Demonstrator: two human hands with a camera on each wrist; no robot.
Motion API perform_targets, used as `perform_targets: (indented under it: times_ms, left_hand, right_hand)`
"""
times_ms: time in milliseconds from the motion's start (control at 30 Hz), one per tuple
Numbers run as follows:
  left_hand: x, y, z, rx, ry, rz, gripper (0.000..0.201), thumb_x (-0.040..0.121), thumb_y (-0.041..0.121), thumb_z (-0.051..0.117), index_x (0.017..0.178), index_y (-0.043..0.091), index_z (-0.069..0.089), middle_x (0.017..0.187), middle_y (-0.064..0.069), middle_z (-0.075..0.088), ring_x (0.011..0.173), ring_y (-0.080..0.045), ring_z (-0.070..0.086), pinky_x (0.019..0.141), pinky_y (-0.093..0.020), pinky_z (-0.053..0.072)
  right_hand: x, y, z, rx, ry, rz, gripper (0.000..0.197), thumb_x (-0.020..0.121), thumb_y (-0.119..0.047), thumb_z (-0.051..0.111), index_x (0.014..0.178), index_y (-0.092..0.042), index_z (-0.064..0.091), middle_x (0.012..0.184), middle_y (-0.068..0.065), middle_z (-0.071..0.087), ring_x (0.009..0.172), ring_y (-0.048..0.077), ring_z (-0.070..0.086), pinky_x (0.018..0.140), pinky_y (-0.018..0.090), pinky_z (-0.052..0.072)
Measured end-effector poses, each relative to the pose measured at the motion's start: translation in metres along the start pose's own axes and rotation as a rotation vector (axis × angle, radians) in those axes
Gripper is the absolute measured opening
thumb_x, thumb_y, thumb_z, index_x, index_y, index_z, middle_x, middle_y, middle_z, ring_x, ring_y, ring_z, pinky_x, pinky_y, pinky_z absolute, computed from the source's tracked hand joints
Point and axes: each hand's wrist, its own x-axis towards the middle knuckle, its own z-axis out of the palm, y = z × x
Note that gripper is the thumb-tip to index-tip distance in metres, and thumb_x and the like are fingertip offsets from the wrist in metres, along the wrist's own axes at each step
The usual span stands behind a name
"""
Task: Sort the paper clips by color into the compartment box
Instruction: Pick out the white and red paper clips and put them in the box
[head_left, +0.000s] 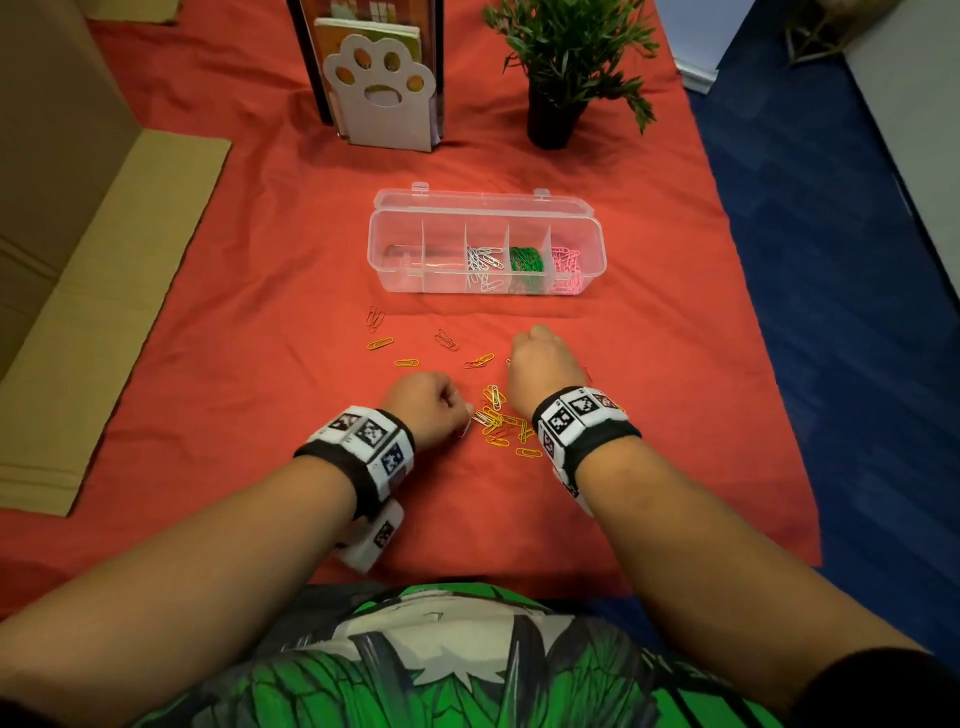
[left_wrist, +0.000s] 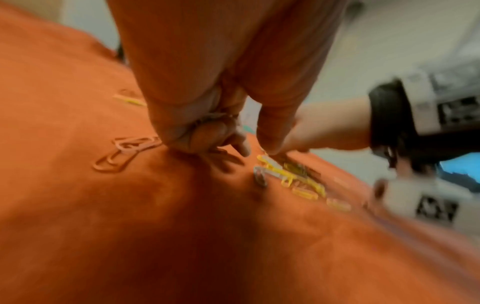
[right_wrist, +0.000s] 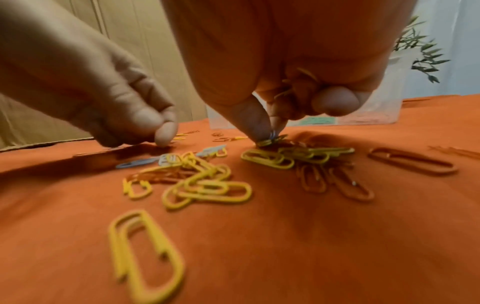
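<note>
Right hand (right_wrist: 298, 67) pinching yellow clips (right_wrist: 270, 142), more tucked in palm | left hand (head_left: 428, 402) curled, contents unclear | pile (head_left: 498, 421) on tabletop, near box (head_left: 485, 249) | light, stiff, slippery wire, tangles; pinch one loop end.

A clear plastic compartment box (head_left: 485, 244) sits mid-bench on the orange-red cloth (head_left: 260, 291); loose yellow and orange paper clips (head_left: 498, 415) lie before it, a paw-cutout white bookend (head_left: 382, 88) and dark-potted green plant (head_left: 563, 62) behind.
</note>
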Motion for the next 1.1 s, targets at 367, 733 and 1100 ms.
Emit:
perform_targets:
  times_ms: [367, 733, 1100]
  left_hand:
    - [-0.004, -0.007, 0.010, 0.276, 0.075, 0.311, 0.013, 0.081, 0.013, 0.056, 0.091, 0.008, 0.063, 0.100, -0.014, 0.060, 0.096, -0.029, 0.056, 0.081, -0.028, 0.036]
    - [-0.004, -0.006, 0.012, 0.472, 0.043, 0.299, 0.026, 0.090, 0.024, 0.049, 0.100, 0.001, 0.058, 0.107, -0.020, 0.059, 0.103, -0.035, 0.055, 0.088, -0.038, 0.041]
    - [-0.001, -0.001, -0.019, -0.716, -0.026, -0.140, 0.022, 0.092, 0.004, 0.045, 0.075, 0.017, 0.047, 0.061, 0.002, 0.054, 0.039, -0.001, 0.048, 0.044, -0.020, 0.039]
  right_hand:
    - [0.003, 0.016, -0.013, 1.049, -0.236, 0.293, 0.027, 0.086, 0.004, 0.047, 0.080, -0.022, 0.050, 0.066, -0.002, 0.050, 0.049, 0.007, 0.043, 0.039, 0.018, 0.029]
    - [-0.010, -0.009, 0.003, 0.258, -0.193, 0.114, 0.024, 0.087, -0.026, 0.055, 0.102, -0.007, 0.058, 0.109, 0.014, 0.059, 0.104, 0.032, 0.056, 0.089, 0.035, 0.045]
    - [-0.002, -0.003, -0.014, 1.168, -0.213, 0.322, 0.025, 0.084, 0.000, 0.052, 0.068, -0.019, 0.048, 0.061, -0.001, 0.048, 0.045, 0.007, 0.037, 0.040, 0.017, 0.027]
